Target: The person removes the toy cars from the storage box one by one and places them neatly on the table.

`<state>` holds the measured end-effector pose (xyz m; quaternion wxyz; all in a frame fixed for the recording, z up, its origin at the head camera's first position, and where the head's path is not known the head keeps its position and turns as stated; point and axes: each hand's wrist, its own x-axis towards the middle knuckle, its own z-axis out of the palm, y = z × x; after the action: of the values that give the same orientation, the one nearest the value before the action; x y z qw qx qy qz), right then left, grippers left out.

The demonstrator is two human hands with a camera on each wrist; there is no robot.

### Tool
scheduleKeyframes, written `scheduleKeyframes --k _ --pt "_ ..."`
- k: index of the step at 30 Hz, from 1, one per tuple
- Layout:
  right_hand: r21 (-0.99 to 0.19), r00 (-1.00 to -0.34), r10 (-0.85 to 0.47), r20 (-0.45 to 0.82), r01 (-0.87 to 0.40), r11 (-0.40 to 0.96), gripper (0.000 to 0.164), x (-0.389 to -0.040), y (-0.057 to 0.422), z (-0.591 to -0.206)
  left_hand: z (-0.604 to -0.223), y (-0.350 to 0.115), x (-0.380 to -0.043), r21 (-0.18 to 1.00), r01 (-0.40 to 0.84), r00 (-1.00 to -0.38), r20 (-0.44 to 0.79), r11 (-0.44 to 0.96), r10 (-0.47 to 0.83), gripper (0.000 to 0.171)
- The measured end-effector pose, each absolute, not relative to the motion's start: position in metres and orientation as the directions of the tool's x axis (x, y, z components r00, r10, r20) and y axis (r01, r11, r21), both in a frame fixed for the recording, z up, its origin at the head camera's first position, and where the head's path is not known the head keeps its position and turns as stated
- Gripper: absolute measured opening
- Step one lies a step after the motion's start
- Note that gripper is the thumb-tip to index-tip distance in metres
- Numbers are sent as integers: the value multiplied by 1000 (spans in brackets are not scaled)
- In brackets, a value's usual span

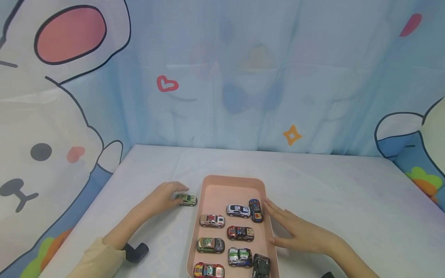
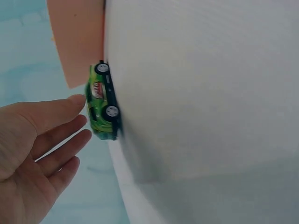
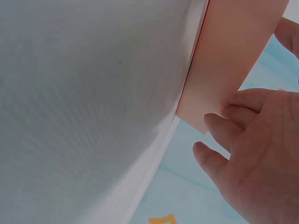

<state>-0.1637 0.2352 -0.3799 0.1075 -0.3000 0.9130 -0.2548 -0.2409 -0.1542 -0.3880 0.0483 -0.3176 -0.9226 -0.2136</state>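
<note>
A green toy car (image 1: 186, 200) stands on the table just left of the pink tray (image 1: 233, 185). My left hand (image 1: 169, 196) is at its left end, thumb tip right at the car and the other fingers reaching loosely over it. In the left wrist view, the fingers (image 2: 65, 140) are spread beside the green car (image 2: 102, 102) rather than wrapped round it. My right hand (image 1: 300, 231) rests its fingertips along the tray's right wall, fingers extended. The right wrist view shows the right hand (image 3: 261, 149) against the outer wall of the tray (image 3: 224, 60).
Inside the tray lie several toy cars, among them a white one (image 1: 238, 211), a dark blue one (image 1: 255, 210) and a black one (image 1: 261, 266). White cloth (image 1: 347, 185) covers the table. A printed blue curtain (image 1: 215, 127) hangs behind it.
</note>
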Motion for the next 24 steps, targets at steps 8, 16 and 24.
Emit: scheduleKeyframes --k 8,16,24 --pt "-506 -789 -614 -26 -519 689 81 -163 236 -379 -372 -130 -223 377 670 -742 321 639 589 35" --pt "-513 -789 -613 -33 -513 688 81 -164 236 -379 -371 -98 -206 380 695 -706 201 611 679 30" --pt "-523 -787 -615 -38 -509 684 81 -165 236 -381 -381 -85 -208 304 750 -647 154 587 747 25"
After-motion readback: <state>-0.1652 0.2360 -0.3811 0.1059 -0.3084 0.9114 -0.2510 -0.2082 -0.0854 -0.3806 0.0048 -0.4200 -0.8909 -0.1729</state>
